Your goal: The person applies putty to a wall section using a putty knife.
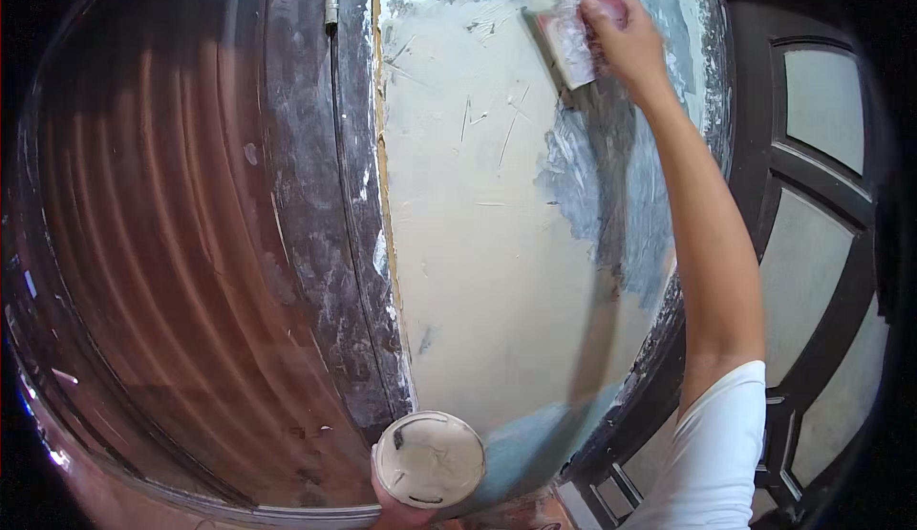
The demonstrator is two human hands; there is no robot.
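My right hand (632, 45), arm stretched up, grips a wide putty knife (571, 53) near the top right of the wall panel. Its broad edge rests against or very near the surface, and pale filler is smeared over it; the grip is partly hidden by my fingers. Cream filler (478, 243) coats most of the panel (621, 215), while grey-blue patches show through on the right. Low in the middle, my left hand (401, 514) holds a round tub (478, 449) from beneath and the side. Cream filler with dark streaks lies inside it.
On the left stands a dark wooden frame (296, 148) with a hinge (331, 0) and reddish-brown curtain folds (172, 243) behind glass. A dark panelled door (778, 162) with pale insets is close on the right.
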